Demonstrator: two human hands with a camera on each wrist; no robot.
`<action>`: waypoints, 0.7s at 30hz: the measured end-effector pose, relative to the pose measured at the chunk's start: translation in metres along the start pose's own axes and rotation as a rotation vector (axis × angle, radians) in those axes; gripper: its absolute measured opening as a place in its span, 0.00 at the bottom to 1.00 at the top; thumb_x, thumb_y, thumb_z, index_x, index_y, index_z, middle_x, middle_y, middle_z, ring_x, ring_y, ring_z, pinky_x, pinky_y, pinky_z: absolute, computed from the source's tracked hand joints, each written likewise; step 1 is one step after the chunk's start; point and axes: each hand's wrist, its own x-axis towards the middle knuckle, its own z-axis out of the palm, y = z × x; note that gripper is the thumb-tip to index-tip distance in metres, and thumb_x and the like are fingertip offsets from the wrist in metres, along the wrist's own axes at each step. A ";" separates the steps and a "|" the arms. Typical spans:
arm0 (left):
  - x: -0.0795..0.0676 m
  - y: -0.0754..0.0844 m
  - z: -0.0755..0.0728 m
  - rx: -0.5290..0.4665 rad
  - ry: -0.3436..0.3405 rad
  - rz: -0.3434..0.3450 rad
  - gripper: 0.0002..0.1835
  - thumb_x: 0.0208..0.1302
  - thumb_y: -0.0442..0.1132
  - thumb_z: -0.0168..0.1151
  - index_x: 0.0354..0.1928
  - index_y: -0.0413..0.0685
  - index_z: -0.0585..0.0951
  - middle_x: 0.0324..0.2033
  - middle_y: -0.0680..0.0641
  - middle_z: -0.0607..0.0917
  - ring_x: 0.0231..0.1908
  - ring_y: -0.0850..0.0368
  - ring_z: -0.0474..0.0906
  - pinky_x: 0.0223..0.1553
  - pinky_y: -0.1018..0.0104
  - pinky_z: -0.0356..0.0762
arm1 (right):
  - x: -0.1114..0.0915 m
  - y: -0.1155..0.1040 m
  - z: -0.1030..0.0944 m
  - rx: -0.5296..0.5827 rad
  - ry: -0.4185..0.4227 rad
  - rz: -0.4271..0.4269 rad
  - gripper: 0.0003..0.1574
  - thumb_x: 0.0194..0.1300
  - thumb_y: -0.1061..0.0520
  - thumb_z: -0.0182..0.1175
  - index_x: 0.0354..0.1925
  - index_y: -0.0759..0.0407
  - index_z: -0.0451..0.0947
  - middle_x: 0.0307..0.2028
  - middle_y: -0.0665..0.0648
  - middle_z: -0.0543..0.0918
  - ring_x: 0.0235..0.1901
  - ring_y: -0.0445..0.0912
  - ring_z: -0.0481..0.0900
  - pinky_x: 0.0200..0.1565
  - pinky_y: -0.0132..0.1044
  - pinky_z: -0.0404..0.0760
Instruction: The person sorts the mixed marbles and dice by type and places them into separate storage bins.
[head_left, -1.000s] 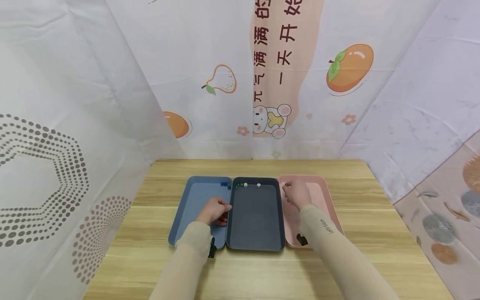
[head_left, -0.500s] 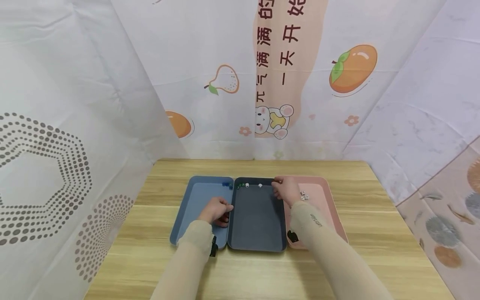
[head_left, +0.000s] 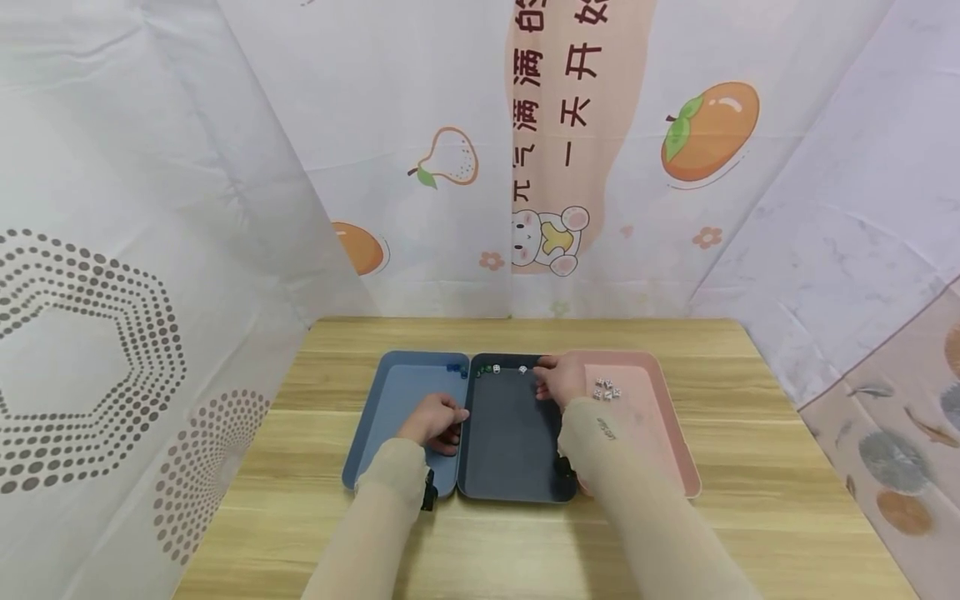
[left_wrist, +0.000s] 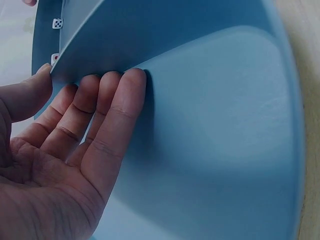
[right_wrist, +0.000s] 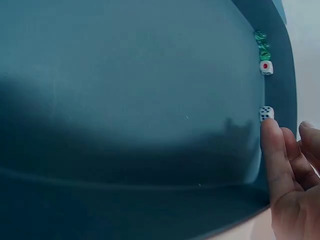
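Note:
My left hand (head_left: 435, 421) grips the right wall of the blue tray (head_left: 397, 387), its thumb at the rim and its fingers inside, as the left wrist view shows. At the far right corner of the dark grey tray (head_left: 517, 442) is my right hand (head_left: 562, 379). Its extended index finger (right_wrist: 275, 150) reaches a white die (right_wrist: 266, 114) by the far wall, while the thumb stands apart. Another white die (right_wrist: 266, 67) lies farther left along that wall, beside several small green translucent pieces (right_wrist: 263, 46).
Several white dice (head_left: 607, 390) lie in the pink tray (head_left: 645, 371) on the right. Small dark blue pieces (head_left: 454, 367) sit in the blue tray's far right corner. The three trays stand side by side on a wooden table (head_left: 285, 433), with a printed curtain (head_left: 420, 275) behind.
My right hand has moved left from the pink tray to the dark tray's far right corner, uncovering white dice in the pink tray. The left hand keeps its place.

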 end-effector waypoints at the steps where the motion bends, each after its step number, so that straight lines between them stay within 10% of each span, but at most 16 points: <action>1: 0.000 0.000 0.000 -0.002 -0.002 -0.003 0.08 0.74 0.39 0.62 0.39 0.41 0.80 0.30 0.40 0.81 0.27 0.48 0.79 0.27 0.55 0.87 | 0.000 0.000 0.001 -0.033 0.004 0.010 0.25 0.73 0.61 0.62 0.66 0.62 0.77 0.38 0.69 0.86 0.24 0.49 0.83 0.32 0.43 0.87; 21: 0.000 -0.001 -0.001 -0.010 -0.039 0.020 0.08 0.75 0.40 0.61 0.42 0.41 0.79 0.30 0.41 0.81 0.29 0.49 0.80 0.27 0.55 0.86 | 0.010 0.002 0.023 -0.358 0.022 -0.046 0.26 0.68 0.63 0.66 0.63 0.58 0.81 0.25 0.61 0.86 0.16 0.43 0.77 0.22 0.35 0.80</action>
